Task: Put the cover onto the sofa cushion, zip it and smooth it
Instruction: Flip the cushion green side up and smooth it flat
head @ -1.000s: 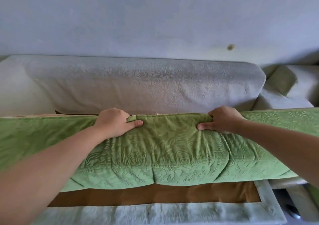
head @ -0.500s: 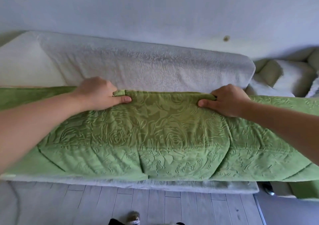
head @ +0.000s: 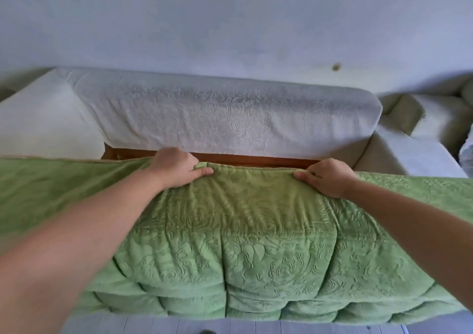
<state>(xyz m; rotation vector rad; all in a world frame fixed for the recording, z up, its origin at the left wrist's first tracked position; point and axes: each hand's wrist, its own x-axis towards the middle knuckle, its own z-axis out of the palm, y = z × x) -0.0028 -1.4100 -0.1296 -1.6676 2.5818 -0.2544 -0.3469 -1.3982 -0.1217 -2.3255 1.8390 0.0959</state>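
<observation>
A long sofa cushion in a green quilted cover [head: 256, 257] stretches across the view in front of me, held up on its long side. My left hand [head: 176, 166] grips the cover's top edge left of centre, thumb on the near face and fingers curled over the back. Further right, my right hand [head: 325, 177] pinches the same top edge in the same way. The fabric between my hands is pulled taut. No zip shows from this side.
Behind the cushion stands the sofa's pale grey backrest [head: 230, 118], with a strip of brown wooden frame [head: 256, 158] showing below it. More pale cushions [head: 422, 139] lie at the right. Grey plank floor [head: 230, 327] shows at the bottom, a bare wall above.
The cushion has come toward me and off the seat frame, then risen a little. Both hands keep the same hold on the top edge. The brown frame behind now shows.
</observation>
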